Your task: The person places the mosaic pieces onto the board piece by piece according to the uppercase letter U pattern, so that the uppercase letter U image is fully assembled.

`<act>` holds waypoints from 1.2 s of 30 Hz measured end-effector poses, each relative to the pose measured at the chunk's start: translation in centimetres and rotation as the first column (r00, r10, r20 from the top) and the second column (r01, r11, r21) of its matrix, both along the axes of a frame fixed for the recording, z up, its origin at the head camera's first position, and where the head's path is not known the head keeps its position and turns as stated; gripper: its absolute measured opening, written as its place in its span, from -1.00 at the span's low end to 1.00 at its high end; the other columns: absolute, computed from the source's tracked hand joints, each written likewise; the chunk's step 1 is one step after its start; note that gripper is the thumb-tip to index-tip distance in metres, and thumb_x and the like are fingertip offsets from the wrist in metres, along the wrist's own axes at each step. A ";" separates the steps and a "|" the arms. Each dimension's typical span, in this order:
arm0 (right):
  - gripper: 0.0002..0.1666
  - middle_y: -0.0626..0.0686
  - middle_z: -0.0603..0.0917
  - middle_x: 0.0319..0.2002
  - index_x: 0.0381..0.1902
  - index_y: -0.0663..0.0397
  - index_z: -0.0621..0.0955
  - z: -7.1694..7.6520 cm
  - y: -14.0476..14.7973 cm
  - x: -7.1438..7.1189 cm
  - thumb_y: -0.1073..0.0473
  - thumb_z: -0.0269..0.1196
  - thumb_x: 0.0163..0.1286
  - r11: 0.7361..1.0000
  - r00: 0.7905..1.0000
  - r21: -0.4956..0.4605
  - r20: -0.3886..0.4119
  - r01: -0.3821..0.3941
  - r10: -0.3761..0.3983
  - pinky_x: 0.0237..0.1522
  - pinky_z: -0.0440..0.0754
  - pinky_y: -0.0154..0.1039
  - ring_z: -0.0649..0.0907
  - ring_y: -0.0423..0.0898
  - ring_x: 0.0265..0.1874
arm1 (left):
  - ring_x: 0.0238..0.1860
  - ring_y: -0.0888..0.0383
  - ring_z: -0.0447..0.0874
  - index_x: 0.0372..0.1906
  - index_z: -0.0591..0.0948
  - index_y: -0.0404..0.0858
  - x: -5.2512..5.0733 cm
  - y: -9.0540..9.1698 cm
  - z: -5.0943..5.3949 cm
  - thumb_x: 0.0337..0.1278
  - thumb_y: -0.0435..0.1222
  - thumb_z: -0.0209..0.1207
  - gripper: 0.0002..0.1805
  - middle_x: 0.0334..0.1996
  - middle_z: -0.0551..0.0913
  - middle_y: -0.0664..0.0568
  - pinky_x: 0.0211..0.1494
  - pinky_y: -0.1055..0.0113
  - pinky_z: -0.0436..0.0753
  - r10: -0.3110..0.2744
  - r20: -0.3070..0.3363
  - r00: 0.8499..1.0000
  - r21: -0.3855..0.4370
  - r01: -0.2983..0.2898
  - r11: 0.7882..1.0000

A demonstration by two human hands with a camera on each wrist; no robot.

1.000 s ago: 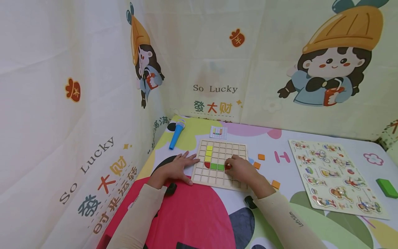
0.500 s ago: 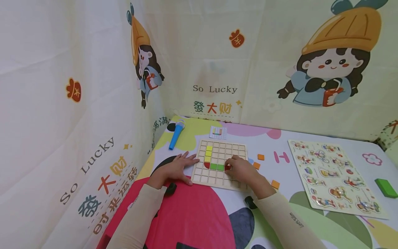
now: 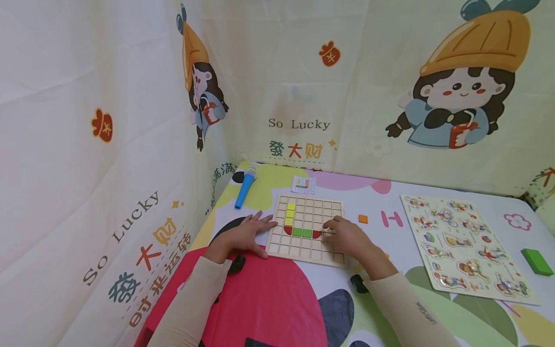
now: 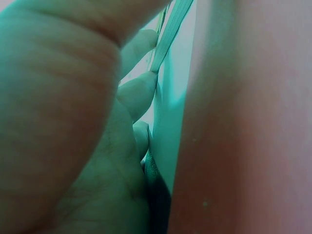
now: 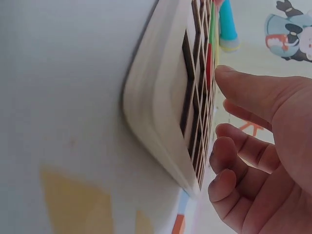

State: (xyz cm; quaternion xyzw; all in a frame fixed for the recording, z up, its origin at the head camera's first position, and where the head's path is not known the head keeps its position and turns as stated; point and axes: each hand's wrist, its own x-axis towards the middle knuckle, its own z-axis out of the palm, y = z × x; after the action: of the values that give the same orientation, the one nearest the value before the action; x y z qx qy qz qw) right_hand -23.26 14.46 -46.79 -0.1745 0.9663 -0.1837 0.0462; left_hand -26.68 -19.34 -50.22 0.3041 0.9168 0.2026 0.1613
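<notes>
A wooden grid board point(image 3: 303, 250) lies on the table between the two hands. In its cells sit a column of yellow squares point(image 3: 290, 214), two green squares point(image 3: 302, 233) and a red rounded piece at each end of that row, the right red piece point(image 3: 317, 234) now uncovered. The left hand point(image 3: 244, 236) rests with spread fingers at the board's left edge, thumb by the near corner. Over the board's right side is the right hand point(image 3: 347, 237); its fingers are loosely bent, and the right wrist view shows nothing between thumb and fingers.
Behind the board lies a small pattern card point(image 3: 303, 185), with a blue toy microphone point(image 3: 245, 188) to its left. An orange square point(image 3: 363, 219) lies right of the board. Farther right are a picture puzzle board point(image 3: 468, 246) and a green block point(image 3: 537, 261).
The right hand has let go of the right red piece and shifted to the right, leaving that piece in its cell. The left hand stays at the board's edge.
</notes>
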 end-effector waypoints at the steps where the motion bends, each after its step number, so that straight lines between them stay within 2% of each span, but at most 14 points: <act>1: -0.61 0.03 0.56 -0.08 0.02 0.04 0.66 0.1 0.2 0.1 0.05 0.38 0.26 1.000 1.000 -0.003 0.002 0.004 -0.004 -0.06 0.61 0.01 0.61 0.03 -0.09 | 0.53 0.04 -0.36 0.52 0.15 0.14 0.0 0.0 0.0 -0.30 0.20 0.46 0.16 0.53 -0.02 0.20 0.48 -0.01 -0.22 -0.001 0.000 1.000 -0.001 0.001 1.000; 11: -0.61 0.05 0.56 -0.11 0.01 0.10 0.65 0.6 3.2 1.1 0.08 0.39 0.25 1.000 0.999 0.005 -0.033 0.007 -0.007 -0.14 0.61 -0.01 0.61 0.00 -0.19 | 0.53 0.05 -0.35 0.52 0.15 0.17 0.1 0.0 -0.3 -0.32 0.17 0.48 0.17 0.53 -0.02 0.23 0.48 0.00 -0.21 0.016 -0.006 1.000 -0.016 -0.016 1.000; 15: -0.61 0.05 0.57 -0.14 0.00 0.11 0.64 0.5 4.7 1.4 0.11 0.40 0.24 1.000 0.998 0.003 -0.061 -0.002 0.002 -0.13 0.61 0.01 0.62 0.03 -0.17 | 0.53 0.05 -0.36 0.52 0.15 0.18 0.1 0.0 -0.2 -0.33 0.17 0.49 0.17 0.53 -0.02 0.23 0.48 0.00 -0.21 0.019 -0.004 1.000 -0.009 -0.019 1.000; 23: -0.55 0.13 0.60 -0.07 0.01 0.15 0.64 0.2 7.0 2.0 0.11 0.44 0.19 1.000 0.996 -0.010 -0.089 0.012 -0.013 -0.05 0.56 0.09 0.62 0.10 -0.12 | 0.53 0.06 -0.36 0.52 0.16 0.19 0.1 0.0 -0.2 -0.34 0.17 0.49 0.17 0.53 -0.01 0.23 0.48 -0.01 -0.22 0.022 0.002 1.000 -0.002 -0.022 1.000; 29: -0.51 0.09 0.58 -0.15 0.05 0.15 0.63 0.4 8.4 2.6 0.13 0.45 0.17 1.000 0.995 -0.007 -0.100 0.012 -0.013 -0.18 0.59 0.06 0.63 0.07 -0.23 | 0.53 0.07 -0.37 0.52 0.15 0.19 0.1 0.1 -0.1 -0.34 0.15 0.50 0.18 0.53 -0.02 0.24 0.48 0.01 -0.21 0.028 0.003 1.000 -0.008 -0.028 1.000; 36: -0.54 0.06 0.59 -0.21 0.02 0.16 0.64 0.4 9.9 3.4 0.17 0.45 0.15 1.000 0.996 0.012 -0.088 -0.004 0.005 -0.16 0.59 0.05 0.62 0.06 -0.24 | 0.53 0.07 -0.36 0.52 0.15 0.20 0.1 0.1 -0.1 -0.35 0.16 0.50 0.19 0.53 -0.01 0.24 0.48 0.00 -0.21 0.027 0.002 1.000 -0.006 -0.027 1.000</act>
State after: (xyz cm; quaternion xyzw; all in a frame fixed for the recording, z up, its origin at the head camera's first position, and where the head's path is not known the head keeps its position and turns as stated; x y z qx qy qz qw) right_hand -19.88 24.35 -46.37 -0.1845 0.9680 -0.1701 0.0053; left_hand -26.62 -19.24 -50.28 0.2910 0.9211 0.2026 0.1605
